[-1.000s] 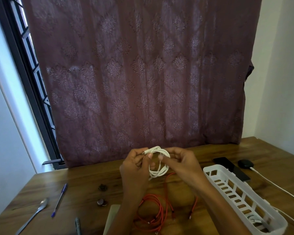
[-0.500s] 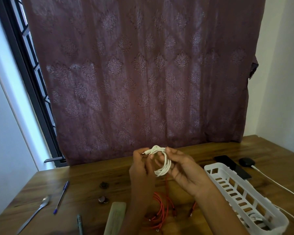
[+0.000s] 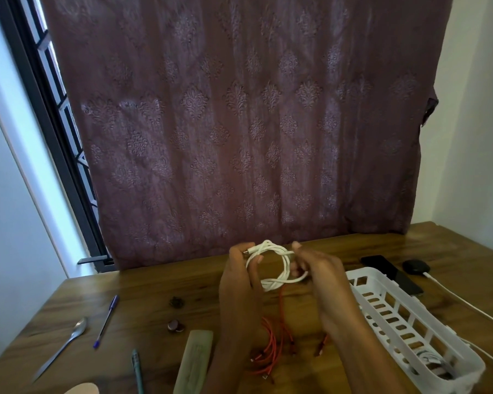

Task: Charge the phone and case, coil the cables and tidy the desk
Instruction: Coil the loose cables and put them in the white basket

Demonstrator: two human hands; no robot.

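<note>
Both my hands hold a coiled white cable above the wooden desk. My left hand grips the coil's left side with the plug end sticking out by my thumb. My right hand pinches the coil's right side, with a cable end wrapped round the loops. A loose red cable lies on the desk under my wrists. At the right a black phone lies next to a black round case with a white charging cable running from it.
A white slotted basket stands at the right with something white inside. On the left lie a spoon, a blue pen, another pen, two small round objects and a pale flat case. A curtain hangs behind.
The coil has been turned and opened into a wider ring; my right hand shifted to its right side and wound the cable end round the loops. The view tilted slightly.
</note>
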